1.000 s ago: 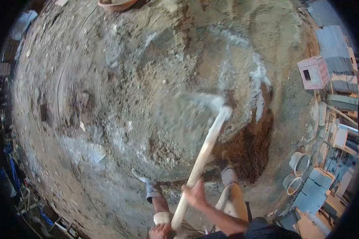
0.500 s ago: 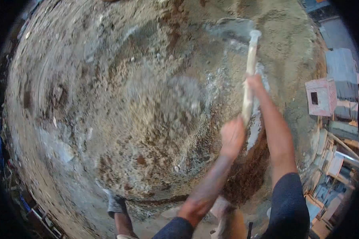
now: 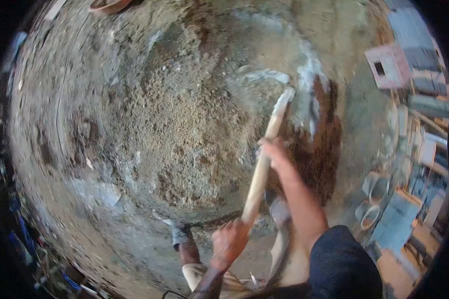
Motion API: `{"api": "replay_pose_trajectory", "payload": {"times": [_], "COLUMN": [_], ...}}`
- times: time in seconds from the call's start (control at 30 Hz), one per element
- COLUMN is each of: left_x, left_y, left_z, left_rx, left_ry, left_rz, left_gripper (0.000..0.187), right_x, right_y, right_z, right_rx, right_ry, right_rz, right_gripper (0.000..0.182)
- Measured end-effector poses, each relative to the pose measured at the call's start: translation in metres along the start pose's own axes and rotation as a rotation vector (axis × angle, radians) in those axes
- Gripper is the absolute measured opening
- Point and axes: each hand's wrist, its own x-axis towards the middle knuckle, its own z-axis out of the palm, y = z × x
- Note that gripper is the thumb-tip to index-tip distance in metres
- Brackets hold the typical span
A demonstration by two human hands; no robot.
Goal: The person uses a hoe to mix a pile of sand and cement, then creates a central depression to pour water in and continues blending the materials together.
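A hoe (image 3: 261,182) with a pale wooden handle slants across the lower middle of the view. Its blade (image 3: 267,75) lies at the far end, smeared grey and partly blurred, against the wet mix. My left hand (image 3: 229,243) is closed round the butt end, close to my body. Higher up the shaft, my right hand (image 3: 274,151) wraps the handle below the blade. To the left of the hoe spreads a mound of sand and gravel (image 3: 184,129), with a pale grey wet streak (image 3: 309,70) on its right.
My feet stand at the near edge of the mound, one shoe (image 3: 180,234) to the left. A reddish-brown pan (image 3: 107,6) lies at the top left. On the right are a pinkish block with a square hole (image 3: 389,66), buckets (image 3: 374,187) and boards (image 3: 396,219).
Both hands have drawn the hoe towards my body and to the left. Its blade has come nearer from the far right of the mix. The view has shifted, bringing in the buckets.
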Motion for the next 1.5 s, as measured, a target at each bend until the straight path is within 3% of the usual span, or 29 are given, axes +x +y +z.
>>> {"api": "replay_pose_trajectory", "payload": {"times": [0.03,0.07,0.1,0.17,0.27,0.3,0.33,0.4,0.43,0.5,0.53,0.57,0.6,0.63,0.7,0.73,0.77,0.83,0.87,0.9,0.93,1.1,1.17,1.23,1.3,1.37,1.5], "left_x": [-0.037,-0.070,-0.105,-0.140,-0.162,-0.158,-0.151,-0.114,-0.087,-0.020,0.016,0.054,0.094,0.122,0.190,0.215,0.231,0.233,0.218,0.210,0.192,0.093,0.044,-0.011,-0.064,-0.120,-0.192], "left_y": [-0.012,-0.026,-0.054,-0.075,-0.098,-0.095,-0.089,-0.060,-0.036,0.042,0.071,0.102,0.128,0.142,0.166,0.169,0.161,0.129,0.109,0.095,0.082,0.026,-0.002,-0.043,-0.067,-0.107,-0.135], "left_z": [-0.009,-0.015,-0.011,-0.026,-0.014,-0.010,-0.003,0.023,0.037,0.055,0.081,0.079,0.103,0.129,0.154,0.141,0.139,0.134,0.128,0.118,0.109,0.032,-0.014,-0.034,-0.085,-0.101,-0.092], "left_rx": [0.067,0.135,0.133,0.068,0.054,0.041,0.023,0.054,0.086,-0.005,0.073,-0.066,-0.018,-0.181,-0.118,-0.148,-0.145,0.035,0.032,-0.001,-0.030,-0.011,0.106,0.250,0.281,0.325,0.254], "left_ry": [-0.078,-0.140,-0.148,-0.171,-0.169,-0.267,-0.365,-0.439,-0.499,-0.585,-0.713,-0.644,-0.746,-0.472,-0.332,-0.288,-0.279,-0.089,-0.105,-0.155,-0.224,-0.334,-0.387,-0.336,-0.414,-0.270,-0.320], "left_rz": [-0.043,-0.089,0.005,-0.043,0.035,0.025,0.014,0.125,0.230,0.035,0.039,0.335,0.292,0.296,0.295,0.382,0.380,0.466,0.455,0.413,0.365,0.246,0.183,0.105,0.031,0.108,-0.011], "left_gripper": [0.022,0.024,0.025,0.025,0.027,0.027,0.028,0.028,0.028,0.028,0.028,0.029,0.033,0.032,0.028,0.029,0.029,0.030,0.030,0.029,0.027,0.026,0.023,0.022,0.020,0.026,0.032], "right_x": [-0.043,-0.078,-0.112,-0.166,-0.187,-0.190,-0.185,-0.181,-0.161,-0.097,-0.092,-0.071,-0.026,-0.004,0.079,0.133,0.155,0.171,0.185,0.169,0.145,0.052,0.005,-0.059,-0.141,-0.210,-0.256], "right_y": [0.023,0.040,0.057,0.076,0.117,0.114,0.104,0.065,0.063,0.063,0.011,-0.018,-0.020,-0.047,-0.047,-0.038,-0.041,-0.029,0.014,0.015,0.016,0.036,0.057,0.064,0.056,0.046,0.088], "right_z": [0.007,0.027,0.039,0.058,0.053,0.040,0.016,-0.032,-0.061,-0.140,-0.165,-0.195,-0.232,-0.248,-0.294,-0.317,-0.301,-0.278,-0.273,-0.253,-0.237,-0.126,-0.078,-0.020,0.032,0.075,0.094], "right_rx": [0.036,0.041,0.221,0.298,0.297,0.239,0.213,0.166,0.089,-0.057,0.057,0.049,0.055,0.059,0.194,0.245,0.297,0.014,-0.011,-0.040,-0.040,0.007,0.280,0.265,0.336,0.401,0.571], "right_ry": [-0.063,0.095,0.061,0.041,0.009,0.017,0.044,0.091,0.283,0.487,0.498,0.546,0.599,0.620,0.511,0.421,0.500,0.591,0.583,0.584,0.562,0.511,0.345,0.354,0.290,0.264,-0.061], "right_rz": [-0.076,-0.007,0.074,0.034,-0.051,-0.121,-0.062,0.057,0.014,-0.116,-0.085,-0.144,-0.188,-0.165,-0.302,-0.229,-0.140,0.034,-0.044,-0.157,0.007,-0.045,-0.062,-0.051,-0.115,-0.128,-0.183], "right_gripper": [0.015,0.026,0.030,0.032,0.041,0.047,0.051,0.060,0.059,0.070,0.066,0.053,0.038,0.026,0.013,0.014,0.016,0.020,0.022,0.025,0.032,0.034,0.022,0.022,0.035,0.036,0.056]}}
